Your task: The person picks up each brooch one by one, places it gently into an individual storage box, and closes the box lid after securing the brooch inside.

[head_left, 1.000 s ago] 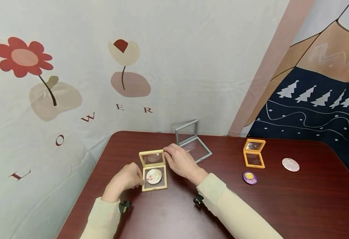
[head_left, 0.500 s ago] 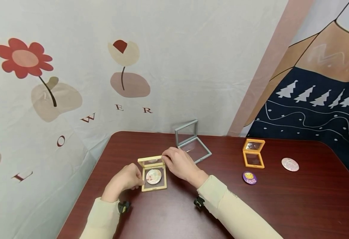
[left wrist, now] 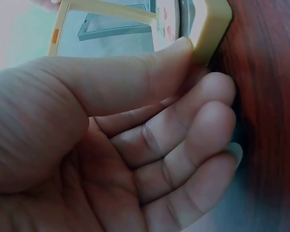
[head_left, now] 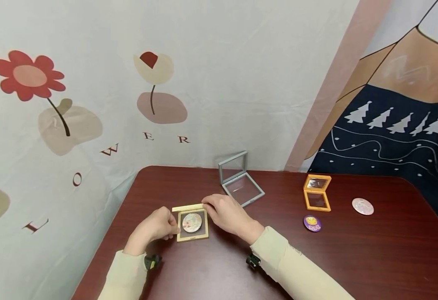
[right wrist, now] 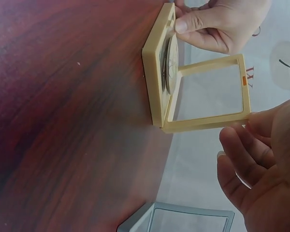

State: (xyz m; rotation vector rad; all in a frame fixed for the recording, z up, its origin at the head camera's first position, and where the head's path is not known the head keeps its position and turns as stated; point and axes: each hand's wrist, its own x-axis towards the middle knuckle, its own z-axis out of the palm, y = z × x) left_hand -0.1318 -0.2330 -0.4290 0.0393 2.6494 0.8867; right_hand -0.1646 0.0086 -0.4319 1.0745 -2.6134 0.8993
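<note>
A pale yellow hinged display case lies on the table with its lid standing steeply up from the base. Inside the base rests a round button badge with a light floral print. My left hand pinches the base's left edge, its thumb over the rim. At the lid's upper right corner, my right hand holds the frame between thumb and fingertips. The right wrist view shows the clear-windowed lid roughly square to the base.
Behind the right hand a larger grey-blue display case stands open. Farther right are an orange case, also open, a purple badge and a pinkish-white badge. A printed cloth hangs behind the table.
The right hand has swung the yellow lid forward and down toward the base, so its window no longer shows from above. The left hand keeps its grip on the base.
</note>
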